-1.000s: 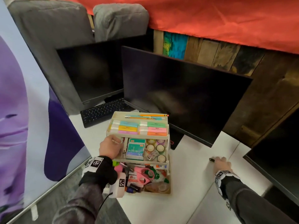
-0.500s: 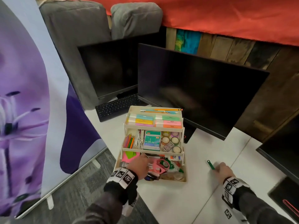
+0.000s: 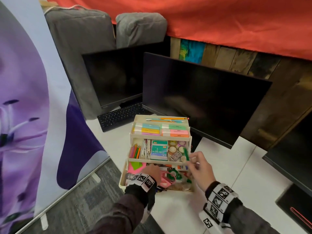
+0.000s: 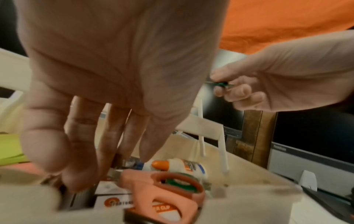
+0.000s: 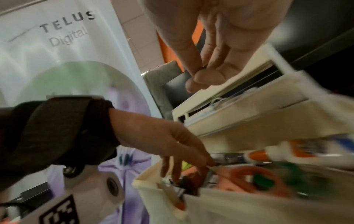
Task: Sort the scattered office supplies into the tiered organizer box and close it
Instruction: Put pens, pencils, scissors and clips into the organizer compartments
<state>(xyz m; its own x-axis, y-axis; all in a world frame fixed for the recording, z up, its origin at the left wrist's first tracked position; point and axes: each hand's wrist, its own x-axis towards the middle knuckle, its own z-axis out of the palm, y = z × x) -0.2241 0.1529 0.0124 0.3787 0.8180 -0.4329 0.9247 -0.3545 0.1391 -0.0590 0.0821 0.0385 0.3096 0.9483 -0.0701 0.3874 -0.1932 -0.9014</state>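
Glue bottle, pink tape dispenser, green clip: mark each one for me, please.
Glue bottle [image 4: 160, 164], left wrist view, on its orange cap.
Pink tape dispenser [image 4: 162, 197], left wrist view, on its pink body below the roll.
Green clip [image 3: 186, 153], head view, on its shaft above the right hand's pinch.

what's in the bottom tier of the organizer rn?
Visible in the bottom tier: pink scissors, glue bottle, green tape roll, pink and green paper. The left hand reaches in; the middle tray and that hand cover the rest.
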